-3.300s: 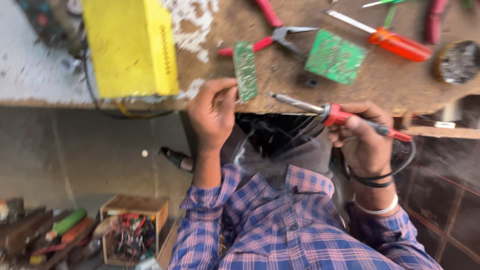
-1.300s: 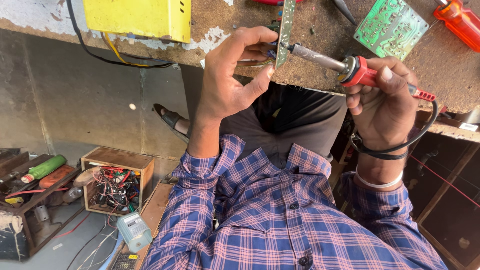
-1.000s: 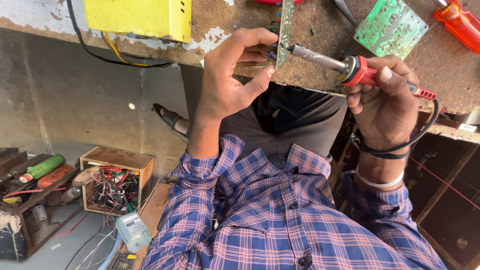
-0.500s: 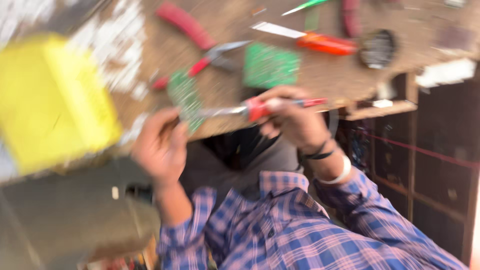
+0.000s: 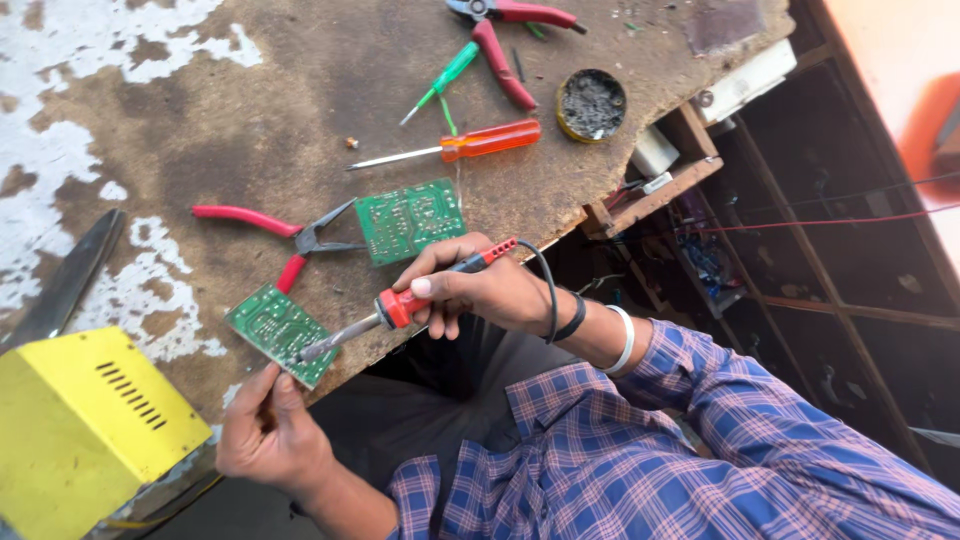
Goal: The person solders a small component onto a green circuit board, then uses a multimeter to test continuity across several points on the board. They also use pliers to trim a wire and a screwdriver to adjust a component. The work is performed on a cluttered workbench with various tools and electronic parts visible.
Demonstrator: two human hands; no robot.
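Note:
My right hand [image 5: 480, 290] grips a red-handled soldering iron [image 5: 400, 305] with a black cord; its metal tip rests on a small green circuit board [image 5: 278, 330] at the bench's near edge. My left hand [image 5: 268, 430] pinches that board's near corner from below with thumb and fingers. A second, larger green circuit board [image 5: 410, 218] lies flat on the bench just beyond my right hand.
The worn wooden bench [image 5: 250, 120] carries red-handled pliers [image 5: 290, 240], an orange screwdriver [image 5: 470, 143], a green screwdriver [image 5: 440, 80], more red pliers [image 5: 500, 40] and a round tin [image 5: 592, 103]. A yellow metal box [image 5: 80, 430] sits at the left. Open shelves [image 5: 800, 250] stand to the right.
The view swung up from the floor and my lap onto the benchtop. The small board, held edge-up before, now lies flatter at the bench edge with the iron tip on it.

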